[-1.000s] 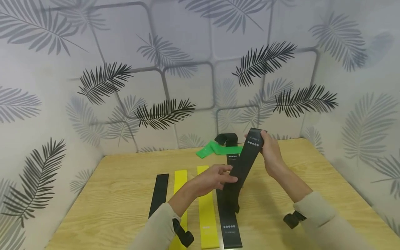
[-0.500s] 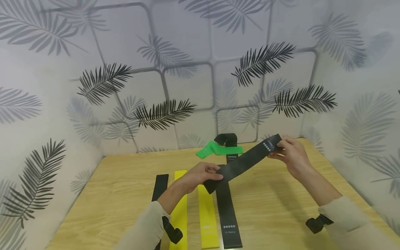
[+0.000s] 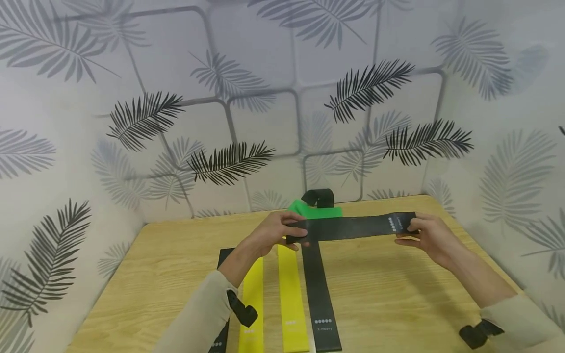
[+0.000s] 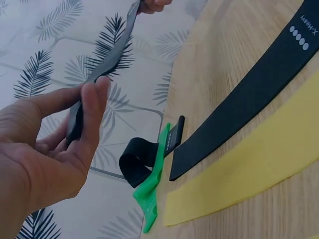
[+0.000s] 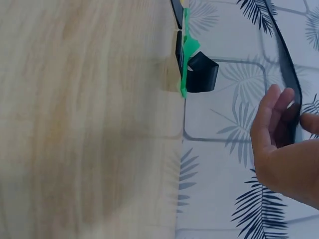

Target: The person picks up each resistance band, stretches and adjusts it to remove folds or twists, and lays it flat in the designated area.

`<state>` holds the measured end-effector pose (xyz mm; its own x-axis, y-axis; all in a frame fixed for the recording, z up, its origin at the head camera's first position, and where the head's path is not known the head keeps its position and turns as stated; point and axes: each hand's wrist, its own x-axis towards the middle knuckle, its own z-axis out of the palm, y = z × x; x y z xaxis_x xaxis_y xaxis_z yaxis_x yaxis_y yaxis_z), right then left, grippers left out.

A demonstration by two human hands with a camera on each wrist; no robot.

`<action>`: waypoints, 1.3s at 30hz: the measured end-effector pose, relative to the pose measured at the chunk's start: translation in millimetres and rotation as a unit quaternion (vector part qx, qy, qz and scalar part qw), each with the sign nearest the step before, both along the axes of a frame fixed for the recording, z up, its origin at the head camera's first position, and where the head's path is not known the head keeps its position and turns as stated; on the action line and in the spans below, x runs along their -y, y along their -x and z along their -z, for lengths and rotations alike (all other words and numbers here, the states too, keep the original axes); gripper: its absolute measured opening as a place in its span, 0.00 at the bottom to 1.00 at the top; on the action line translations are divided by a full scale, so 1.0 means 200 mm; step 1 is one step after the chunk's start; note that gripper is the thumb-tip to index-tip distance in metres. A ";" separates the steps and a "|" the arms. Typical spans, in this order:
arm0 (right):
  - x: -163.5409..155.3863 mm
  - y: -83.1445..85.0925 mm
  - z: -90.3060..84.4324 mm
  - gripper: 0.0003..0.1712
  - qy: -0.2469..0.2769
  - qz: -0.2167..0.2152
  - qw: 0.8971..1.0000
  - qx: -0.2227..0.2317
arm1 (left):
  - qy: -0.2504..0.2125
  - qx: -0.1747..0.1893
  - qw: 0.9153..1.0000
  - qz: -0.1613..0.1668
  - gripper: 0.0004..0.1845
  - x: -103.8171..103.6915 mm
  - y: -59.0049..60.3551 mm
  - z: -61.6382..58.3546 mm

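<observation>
A black resistance band (image 3: 353,228) hangs stretched level above the wooden table (image 3: 397,294). My left hand (image 3: 282,230) pinches its left end, and my right hand (image 3: 419,233) pinches the end printed with white dots. In the left wrist view the thumb and fingers (image 4: 92,107) clamp the band (image 4: 107,57). In the right wrist view the band (image 5: 286,59) runs up from my right hand's fingers (image 5: 271,117). Under the held band lie another black band (image 3: 320,289), two yellow bands (image 3: 291,299) (image 3: 252,304) and a narrow black band (image 3: 222,299) side by side.
A green band (image 3: 315,212) and a curled black band (image 3: 320,197) lie near the back wall. Leaf-patterned walls close in the table at the back, left and right. Bare wood shows to the right of the laid-out bands.
The held black band has swung from steeply tilted to level. My right hand dropped and moved right; my left hand rose and moved toward the back, pulling the band out straight.
</observation>
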<state>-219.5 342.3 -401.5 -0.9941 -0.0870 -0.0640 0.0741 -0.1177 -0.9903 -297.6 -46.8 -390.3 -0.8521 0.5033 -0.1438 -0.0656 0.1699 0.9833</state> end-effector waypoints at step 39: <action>0.15 -0.25 0.28 0.24 -0.117 -0.222 0.968 0.001 | -0.233 0.007 0.954 -0.186 0.17 -0.34 0.13 0.04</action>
